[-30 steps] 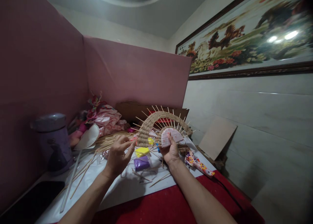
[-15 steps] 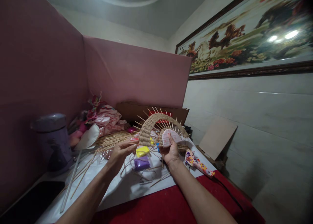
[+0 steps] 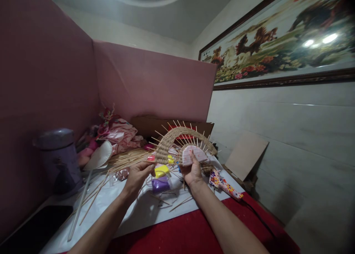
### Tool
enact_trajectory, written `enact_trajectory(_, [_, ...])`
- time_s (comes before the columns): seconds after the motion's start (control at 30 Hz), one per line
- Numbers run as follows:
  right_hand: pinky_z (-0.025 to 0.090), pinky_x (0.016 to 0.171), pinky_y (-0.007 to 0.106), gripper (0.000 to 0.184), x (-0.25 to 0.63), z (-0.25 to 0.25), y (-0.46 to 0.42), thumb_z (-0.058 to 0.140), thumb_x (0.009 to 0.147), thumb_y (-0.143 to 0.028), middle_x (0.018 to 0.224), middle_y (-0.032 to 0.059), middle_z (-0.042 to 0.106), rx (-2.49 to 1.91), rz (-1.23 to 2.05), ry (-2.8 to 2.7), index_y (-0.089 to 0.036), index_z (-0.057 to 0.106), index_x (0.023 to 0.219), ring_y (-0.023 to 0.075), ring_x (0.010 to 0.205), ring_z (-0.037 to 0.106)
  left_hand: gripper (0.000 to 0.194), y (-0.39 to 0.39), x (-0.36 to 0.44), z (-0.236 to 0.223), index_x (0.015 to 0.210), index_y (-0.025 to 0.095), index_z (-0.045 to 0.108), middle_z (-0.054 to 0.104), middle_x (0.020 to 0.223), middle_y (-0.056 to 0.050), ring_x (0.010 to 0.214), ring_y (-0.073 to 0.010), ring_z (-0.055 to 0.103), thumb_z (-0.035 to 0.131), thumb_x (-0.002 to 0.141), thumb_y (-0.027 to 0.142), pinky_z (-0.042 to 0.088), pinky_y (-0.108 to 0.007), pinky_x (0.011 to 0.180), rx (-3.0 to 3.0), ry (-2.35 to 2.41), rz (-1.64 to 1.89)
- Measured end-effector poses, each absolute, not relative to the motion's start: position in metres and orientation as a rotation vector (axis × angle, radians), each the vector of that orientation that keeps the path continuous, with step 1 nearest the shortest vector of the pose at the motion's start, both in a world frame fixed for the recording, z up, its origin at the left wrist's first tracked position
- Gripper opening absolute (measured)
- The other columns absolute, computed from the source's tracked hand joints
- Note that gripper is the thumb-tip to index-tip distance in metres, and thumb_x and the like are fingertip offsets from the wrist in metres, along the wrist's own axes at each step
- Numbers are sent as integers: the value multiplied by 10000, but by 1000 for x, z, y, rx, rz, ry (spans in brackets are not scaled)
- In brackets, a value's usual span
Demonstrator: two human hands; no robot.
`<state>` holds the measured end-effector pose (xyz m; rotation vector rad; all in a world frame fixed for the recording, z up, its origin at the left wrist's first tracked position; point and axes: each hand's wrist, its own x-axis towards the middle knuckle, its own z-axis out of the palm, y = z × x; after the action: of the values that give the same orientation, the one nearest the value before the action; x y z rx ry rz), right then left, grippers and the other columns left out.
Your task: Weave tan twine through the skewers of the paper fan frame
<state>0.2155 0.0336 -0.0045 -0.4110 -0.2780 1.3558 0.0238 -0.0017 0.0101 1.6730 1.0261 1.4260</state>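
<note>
I hold up a half-round woven piece (image 3: 169, 142): a band of tan cord woven through thin wooden sticks that fan out from a pink-dotted half disc (image 3: 193, 154). My right hand (image 3: 191, 173) grips the half disc from below, thumb on its face. My left hand (image 3: 137, 177) is closed at the left foot of the woven band, fingers pinched on the sticks or cord there. Yellow (image 3: 161, 171) and purple (image 3: 160, 184) clay packets lie on the white sheet (image 3: 130, 214) under the piece.
Left stands a purple lidded jar (image 3: 59, 158), a paper plate (image 3: 100, 156) and a heap of loose sticks (image 3: 124, 158). A patterned glue gun (image 3: 225, 186) lies right on the red cloth (image 3: 188, 235). Pink boards wall the back and left; a dark phone (image 3: 33, 230) lies near left.
My left hand has closed and moved in to the left end of the woven band; a second ago its fingers were spread. The piece dipped a little and came back up.
</note>
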Motion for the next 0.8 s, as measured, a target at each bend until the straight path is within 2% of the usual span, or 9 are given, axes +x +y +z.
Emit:
enact_trajectory(0.2, [503,476,216,231,214,-7,35,711,650,-228,680,-41,680,-366,1332,-276,-208,603,853,120,557,619,322,2,24,5,562,156,623,594,496,-19,471,-123,506,509,764,380,381,-239,483,1810,1205,1485])
enact_trajectory(0.3, [505,492,206,243,214,-9,37,720,647,-231,693,-42,682,-358,1329,-285,-206,606,860,111,562,619,269,3,22,3,638,160,651,609,514,-17,494,-143,546,507,775,342,394,-253,519,1951,1336,1498])
enact_trajectory(0.4, [483,455,186,252,215,-9,38,726,648,-250,673,-55,674,-395,1325,-301,-213,606,866,97,525,603,178,2,18,1,734,170,671,655,629,-42,587,-175,582,519,761,258,389,-277,579,2141,1460,1496])
enact_trajectory(0.53, [463,425,170,258,215,-7,38,728,649,-248,680,-65,675,-431,1310,-326,-219,600,870,85,506,595,165,2,14,1,689,175,638,637,671,-64,672,-210,570,495,769,193,355,-305,623,2346,1591,1479])
enact_trajectory(0.7, [468,421,173,247,216,-5,39,737,633,-230,645,-65,670,-449,1299,-369,-197,591,830,90,502,597,215,2,9,5,702,182,601,625,709,-55,701,-202,565,453,846,241,332,-293,585,2837,1784,1345])
enact_trajectory(0.8, [464,411,178,275,216,-4,39,752,607,-214,655,-59,675,-482,1281,-408,-187,590,827,94,494,594,177,3,5,10,700,183,590,620,717,-45,719,-202,564,503,831,264,340,-293,581,2990,1795,1293])
